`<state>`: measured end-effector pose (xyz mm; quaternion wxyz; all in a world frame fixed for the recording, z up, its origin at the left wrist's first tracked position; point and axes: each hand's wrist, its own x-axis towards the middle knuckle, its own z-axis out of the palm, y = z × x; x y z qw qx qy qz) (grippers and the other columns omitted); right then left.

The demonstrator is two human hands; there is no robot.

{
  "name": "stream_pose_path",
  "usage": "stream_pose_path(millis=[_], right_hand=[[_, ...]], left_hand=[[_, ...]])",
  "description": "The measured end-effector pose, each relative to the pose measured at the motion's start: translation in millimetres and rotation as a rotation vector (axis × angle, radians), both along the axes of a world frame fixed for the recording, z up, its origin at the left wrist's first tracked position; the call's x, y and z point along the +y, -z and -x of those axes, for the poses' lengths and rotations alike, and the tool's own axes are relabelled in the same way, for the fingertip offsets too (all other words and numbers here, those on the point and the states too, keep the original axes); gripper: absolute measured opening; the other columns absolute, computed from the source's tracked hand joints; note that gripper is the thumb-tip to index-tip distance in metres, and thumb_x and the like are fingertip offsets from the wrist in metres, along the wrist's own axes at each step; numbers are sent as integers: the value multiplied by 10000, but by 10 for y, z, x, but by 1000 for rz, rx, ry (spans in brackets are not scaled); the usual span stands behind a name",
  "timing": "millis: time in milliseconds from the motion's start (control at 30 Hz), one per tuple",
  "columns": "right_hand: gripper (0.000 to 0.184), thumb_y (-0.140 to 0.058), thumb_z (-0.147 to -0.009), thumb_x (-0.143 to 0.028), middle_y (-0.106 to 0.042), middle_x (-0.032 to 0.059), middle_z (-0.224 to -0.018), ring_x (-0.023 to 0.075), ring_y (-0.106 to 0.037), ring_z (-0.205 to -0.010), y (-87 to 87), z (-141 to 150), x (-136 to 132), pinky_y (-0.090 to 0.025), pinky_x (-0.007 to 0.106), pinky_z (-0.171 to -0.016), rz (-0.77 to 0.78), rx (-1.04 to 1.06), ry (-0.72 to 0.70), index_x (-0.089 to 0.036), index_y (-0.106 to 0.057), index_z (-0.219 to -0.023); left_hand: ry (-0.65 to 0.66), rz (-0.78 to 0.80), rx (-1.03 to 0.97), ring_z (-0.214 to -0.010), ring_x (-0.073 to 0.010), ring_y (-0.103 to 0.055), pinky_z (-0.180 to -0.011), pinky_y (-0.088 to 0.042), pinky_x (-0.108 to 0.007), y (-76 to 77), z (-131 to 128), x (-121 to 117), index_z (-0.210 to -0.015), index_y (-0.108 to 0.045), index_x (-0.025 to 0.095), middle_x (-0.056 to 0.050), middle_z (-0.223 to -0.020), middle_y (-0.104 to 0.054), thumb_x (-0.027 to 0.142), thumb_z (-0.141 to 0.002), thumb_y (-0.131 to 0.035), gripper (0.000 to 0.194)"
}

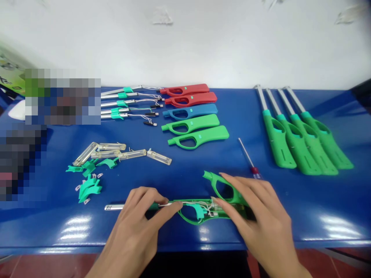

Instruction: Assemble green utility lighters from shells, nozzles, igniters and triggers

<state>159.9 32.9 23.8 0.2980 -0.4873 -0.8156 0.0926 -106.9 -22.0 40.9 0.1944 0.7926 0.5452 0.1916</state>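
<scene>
A green gas lighter handle shell (189, 221) lies open at the table's front. Inside it are a teal trigger (198, 211), white wires, a black-and-white connector and a clear fuel tank, partly covered. My left hand (135, 227) is closed at the shell's neck, thumb and index finger pinching where a metal tube (114, 207) with a teal collar joins it. My right hand (262, 216) grips a second green shell half (216, 183), tilted above the lower one. Its palm end is hidden, and the thumb reaches down near the fuel tank.
Behind lie metal tubes (127, 95) with wires, and red, blue and green shell halves (207, 133). Clear fuel tanks (159, 157) and teal triggers (89, 189) are at left. A screwdriver (246, 154) and several assembled green lighters (279, 144) lie at right.
</scene>
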Motion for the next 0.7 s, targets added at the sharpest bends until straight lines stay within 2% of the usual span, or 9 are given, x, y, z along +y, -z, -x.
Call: stream_pose_path(millis=[267, 400, 533, 600, 700], right_hand=[[385, -716, -1016, -265, -692, 89, -1141, 217, -619, -1034, -7, -14, -5, -495, 371, -949, 5, -4, -15, -141, -655, -1375], [372, -703, -1025, -272, -694, 90, -1143, 216, -622, -1036, -26, -18, -6, -493, 370, -948, 5, -3, -17, -138, -657, -1369], [376, -702, -1026, -274, -690, 89, -1140, 216, -623, -1033, -34, -15, -10, -492, 371, -949, 4, 1, -17, -141, -652, -1374], [375, -702, -1025, -271, -690, 89, -1139, 216, -624, -1033, -32, -10, -10, -492, 372, -950, 4, 0, -17, -142, -650, -1374], [367, -690, -1034, -292, -694, 87, -1138, 218, -628, -1030, -22, -3, -7, -492, 377, -951, 4, -8, -9, -151, -649, -1371]], left_hand=[[34, -83, 27, -1179, -215, -458, -971, -412, -383, 79, 6, -43, -1361, -620, 253, -64, -1259, -503, -189, -897, -330, 703], [-33, -19, 19, -1276, -203, -442, -1070, -379, -366, 14, -120, -92, -1364, -593, 209, -63, -1327, -506, -185, -953, -312, 634], [21, -28, 11, -1342, -204, -415, -1112, -374, -322, -47, -160, -107, -1432, -540, 155, -88, -1386, -476, -130, -998, -295, 574], [84, -45, 33, -1294, -207, -434, -1101, -393, -323, -52, -133, -86, -1459, -532, 139, -94, -1360, -492, -114, -991, -307, 578], [128, -60, 63, -1131, -209, -466, -998, -452, -326, -40, -90, -46, -1510, -515, 151, -88, -1269, -545, -86, -979, -344, 606]])
